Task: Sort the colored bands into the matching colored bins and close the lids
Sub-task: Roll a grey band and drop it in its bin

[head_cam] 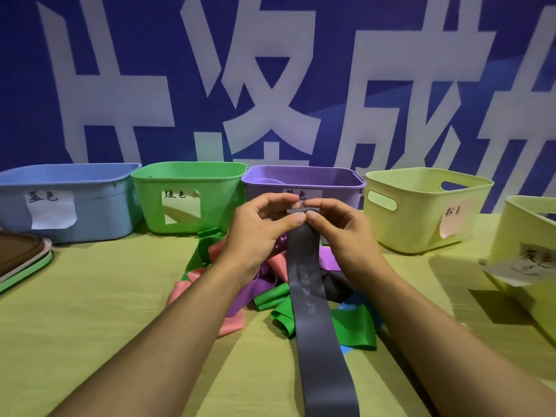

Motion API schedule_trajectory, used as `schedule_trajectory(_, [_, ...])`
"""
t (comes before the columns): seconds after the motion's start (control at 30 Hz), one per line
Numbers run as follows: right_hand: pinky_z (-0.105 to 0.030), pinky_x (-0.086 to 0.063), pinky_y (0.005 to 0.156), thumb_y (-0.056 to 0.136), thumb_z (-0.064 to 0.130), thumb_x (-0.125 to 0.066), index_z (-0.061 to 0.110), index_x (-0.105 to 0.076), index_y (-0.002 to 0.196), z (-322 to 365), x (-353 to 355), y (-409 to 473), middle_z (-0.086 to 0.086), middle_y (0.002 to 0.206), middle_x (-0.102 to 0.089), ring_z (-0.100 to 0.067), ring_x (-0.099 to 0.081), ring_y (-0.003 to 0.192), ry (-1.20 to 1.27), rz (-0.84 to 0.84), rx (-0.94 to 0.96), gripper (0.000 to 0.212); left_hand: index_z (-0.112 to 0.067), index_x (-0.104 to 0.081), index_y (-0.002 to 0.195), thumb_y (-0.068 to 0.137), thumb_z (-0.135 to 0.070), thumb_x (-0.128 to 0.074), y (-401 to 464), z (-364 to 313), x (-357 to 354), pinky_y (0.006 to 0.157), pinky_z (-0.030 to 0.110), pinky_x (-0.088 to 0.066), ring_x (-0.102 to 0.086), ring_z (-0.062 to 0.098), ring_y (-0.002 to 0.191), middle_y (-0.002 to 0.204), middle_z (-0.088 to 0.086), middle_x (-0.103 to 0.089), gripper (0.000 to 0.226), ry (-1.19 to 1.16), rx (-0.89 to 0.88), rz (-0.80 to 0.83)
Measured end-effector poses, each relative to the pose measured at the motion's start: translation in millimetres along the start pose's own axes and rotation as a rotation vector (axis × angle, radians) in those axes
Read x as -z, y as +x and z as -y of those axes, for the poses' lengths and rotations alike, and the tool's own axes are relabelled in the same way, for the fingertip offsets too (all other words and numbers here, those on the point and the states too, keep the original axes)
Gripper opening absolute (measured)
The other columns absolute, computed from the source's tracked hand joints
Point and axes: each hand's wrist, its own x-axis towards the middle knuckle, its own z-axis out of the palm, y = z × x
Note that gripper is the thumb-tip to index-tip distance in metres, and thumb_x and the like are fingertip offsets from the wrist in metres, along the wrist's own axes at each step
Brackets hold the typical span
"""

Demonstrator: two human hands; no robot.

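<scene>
While both hands [302,219] pinch one grey band [313,311], five open bins [427,212], jumbled bands [270,284].

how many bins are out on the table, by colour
blue bin: 1
green bin: 1
purple bin: 1
pale yellow bins: 2, one right of the purple and one at the right edge, partly cut off
total: 5 bins

Left hand [258,227] and right hand [340,230] pinch the grey band [310,284] above the band pile [264,284].
</scene>
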Motion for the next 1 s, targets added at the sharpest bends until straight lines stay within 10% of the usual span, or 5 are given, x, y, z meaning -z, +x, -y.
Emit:
schedule_trajectory(0.23, [-0.028,-0.058,0.089,0.094,-0.001,-0.066,0.004,-0.072,0.114,2.2,-1.4,-0.9,-0.009,0.108,-0.078,-0.019,-0.073,0.106,0.02,0.004,0.016,0.021,-0.022,-0.08,0.078,0.079,-0.046,-0.08,-1.8,0.9,-2.3,0.072,0.036,-0.059,-0.076,0.028,0.084,0.085,0.011,-0.079,0.024,0.108,0.098,-0.036])
schedule_trajectory(0.43, [-0.039,-0.058,0.095,0.096,0.02,-0.069,0.013,-0.072,0.119,2.0,1.9,-0.2,-0.007,0.115,-0.076,-0.024,-0.07,0.113,0.039,0.038,-0.078,0.024,-0.019,-0.082,0.084,0.082,-0.028,-0.084,-1.1,-0.5,-0.9,0.09,0.056,-0.059,-0.076,0.035,0.093,0.087,0.009,-0.08,0.01,0.103,0.049,-0.07])
schedule_trajectory(0.6, [-0.049,-0.06,0.083,0.085,0.055,-0.063,0.002,-0.076,0.101,6.6,-3.7,-1.2,-0.021,0.086,-0.073,-0.024,-0.069,0.08,-0.065,-0.068,-0.157,0.057,-0.01,-0.078,0.093,0.082,-0.009,-0.082,-1.8,-0.9,-1.3,0.095,0.049,-0.059,-0.076,0.026,0.092,0.093,0.01,-0.08,0.012,0.032,0.034,-0.042])
schedule_trajectory(1.0, [-0.032,-0.059,0.074,0.095,0.027,-0.068,0.01,-0.078,0.093,5.6,-2.9,-1.7,-0.004,0.083,-0.078,-0.011,-0.069,0.077,-0.139,-0.081,-0.049,0.021,-0.014,-0.078,0.099,0.078,-0.003,-0.084,-1.1,2.7,3.2,0.089,0.039,-0.06,-0.075,0.026,0.101,0.099,0.009,-0.08,0.024,0.021,0.014,0.023])
